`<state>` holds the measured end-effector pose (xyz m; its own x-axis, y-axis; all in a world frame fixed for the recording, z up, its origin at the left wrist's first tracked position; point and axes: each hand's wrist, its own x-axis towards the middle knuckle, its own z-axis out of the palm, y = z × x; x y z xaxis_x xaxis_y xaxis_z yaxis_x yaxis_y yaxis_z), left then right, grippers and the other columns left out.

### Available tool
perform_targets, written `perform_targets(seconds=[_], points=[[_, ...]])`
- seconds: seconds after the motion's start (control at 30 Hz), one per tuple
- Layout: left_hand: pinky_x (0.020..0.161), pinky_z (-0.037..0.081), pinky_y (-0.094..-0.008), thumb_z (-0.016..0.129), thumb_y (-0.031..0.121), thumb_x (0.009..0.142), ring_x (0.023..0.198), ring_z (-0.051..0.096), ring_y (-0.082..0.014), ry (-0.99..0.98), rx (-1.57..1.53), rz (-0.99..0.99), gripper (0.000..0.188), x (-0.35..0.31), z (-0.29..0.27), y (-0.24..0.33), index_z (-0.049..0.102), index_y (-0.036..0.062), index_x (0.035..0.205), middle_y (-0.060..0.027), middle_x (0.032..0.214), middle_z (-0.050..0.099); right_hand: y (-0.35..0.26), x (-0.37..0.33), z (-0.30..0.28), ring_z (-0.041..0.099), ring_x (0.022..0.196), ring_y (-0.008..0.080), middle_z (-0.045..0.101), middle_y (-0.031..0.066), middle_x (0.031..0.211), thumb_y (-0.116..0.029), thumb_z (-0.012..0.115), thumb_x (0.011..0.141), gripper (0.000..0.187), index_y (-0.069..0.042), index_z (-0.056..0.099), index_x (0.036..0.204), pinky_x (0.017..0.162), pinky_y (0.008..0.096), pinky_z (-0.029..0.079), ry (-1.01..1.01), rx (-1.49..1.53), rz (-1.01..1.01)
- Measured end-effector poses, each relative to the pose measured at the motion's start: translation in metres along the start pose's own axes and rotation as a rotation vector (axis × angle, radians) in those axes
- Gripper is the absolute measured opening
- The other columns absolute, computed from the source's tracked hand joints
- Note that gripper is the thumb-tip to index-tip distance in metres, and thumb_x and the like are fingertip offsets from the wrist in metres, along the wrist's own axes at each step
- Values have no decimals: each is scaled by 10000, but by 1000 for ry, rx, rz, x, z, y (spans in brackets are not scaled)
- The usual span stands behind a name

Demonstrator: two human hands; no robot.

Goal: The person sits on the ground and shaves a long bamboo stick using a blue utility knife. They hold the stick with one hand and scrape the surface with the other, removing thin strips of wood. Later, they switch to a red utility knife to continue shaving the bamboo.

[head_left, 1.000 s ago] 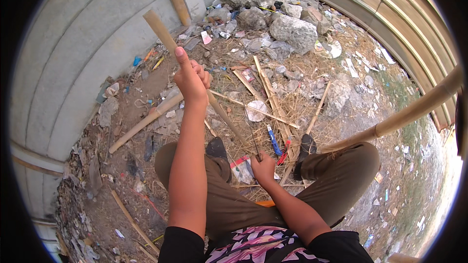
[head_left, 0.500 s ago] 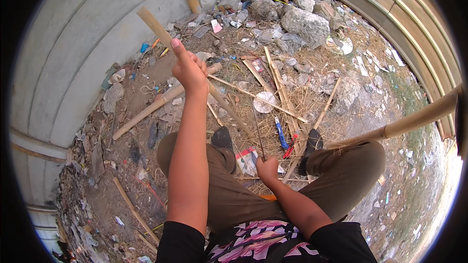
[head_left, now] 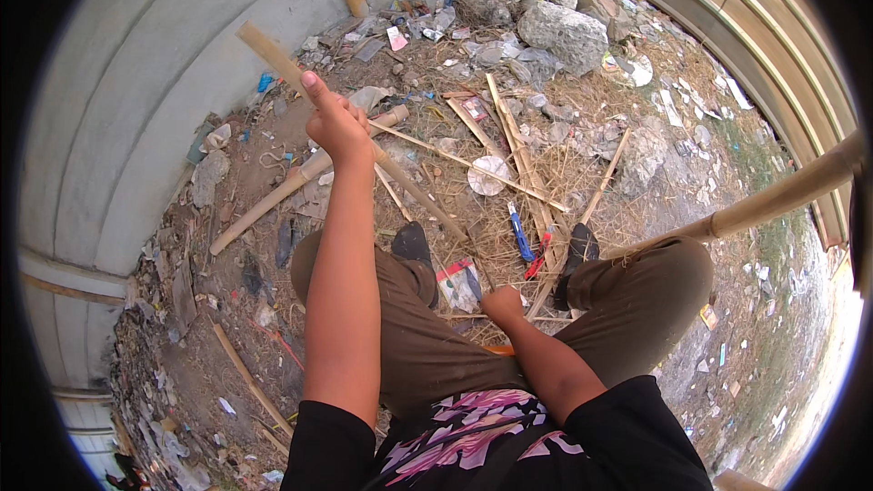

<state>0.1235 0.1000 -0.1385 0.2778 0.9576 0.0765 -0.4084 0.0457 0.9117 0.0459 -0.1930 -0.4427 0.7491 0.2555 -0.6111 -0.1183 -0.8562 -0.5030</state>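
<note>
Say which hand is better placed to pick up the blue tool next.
The right hand, I judge: it is nearer the blue tool, while the left hand is farther off, gripping a bamboo strip. The right is closed too, so it would likely need freeing first.

The bamboo stick point(head_left: 271, 54) looks smooth, the boulder point(head_left: 564, 38) rough stone.

a: what lies between the shoes point(head_left: 412, 241)?
b: the cutter knife point(head_left: 520, 232), nearer the right one. the right hand point(head_left: 503, 305) sits closer to the body, between the knees point(head_left: 687, 273).
a: and on the left?
b: a bamboo pole point(head_left: 264, 209) on the ground point(head_left: 223, 295), then the wall point(head_left: 173, 82) beyond it.
a: far ahead?
b: rocks point(head_left: 564, 36). another pole point(head_left: 773, 193) slants in from the right, beside the right knee.
</note>
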Motion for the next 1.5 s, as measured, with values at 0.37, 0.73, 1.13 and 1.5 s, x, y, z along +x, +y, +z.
perform_targets(seconds=[0.37, 0.73, 1.13, 1.5], points=[[377, 229, -283, 542, 750, 874, 392, 287, -95, 135, 30, 72, 689, 12, -7, -9, 296, 154, 633, 46, 520, 256, -1, 4, 11, 676, 970, 451, 695, 300, 972, -244, 622, 755, 371, 74, 702, 928, 876, 474, 530, -54, 72, 25], [373, 245, -280, 542, 737, 883, 384, 299, -101, 231, 95, 94, 678, 21, -15, -15, 335, 134, 653, 45, 505, 263, -3, 8, 17, 685, 788, 443, 660, 317, 784, -278, 625, 789, 367, 85, 667, 825, 759, 520, 517, 16, 188, -5], [440, 300, -310, 523, 712, 915, 459, 314, -117, 273, 147, 74, 726, 14, -11, -10, 243, 161, 535, 37, 518, 287, -12, 2, 21, 654, 614, 406, 650, 261, 664, -220, 633, 810, 315, 94, 657, 825, 632, 502, 501, 127, -3, -111], [385, 224, -290, 514, 713, 915, 388, 269, -102, 243, 166, 98, 681, 24, -2, -15, 225, 187, 593, 52, 512, 218, -23, 1, -10, 667, 653, 417, 632, 270, 673, -209, 626, 814, 277, 66, 663, 802, 648, 473, 509, 55, -45, -83]])
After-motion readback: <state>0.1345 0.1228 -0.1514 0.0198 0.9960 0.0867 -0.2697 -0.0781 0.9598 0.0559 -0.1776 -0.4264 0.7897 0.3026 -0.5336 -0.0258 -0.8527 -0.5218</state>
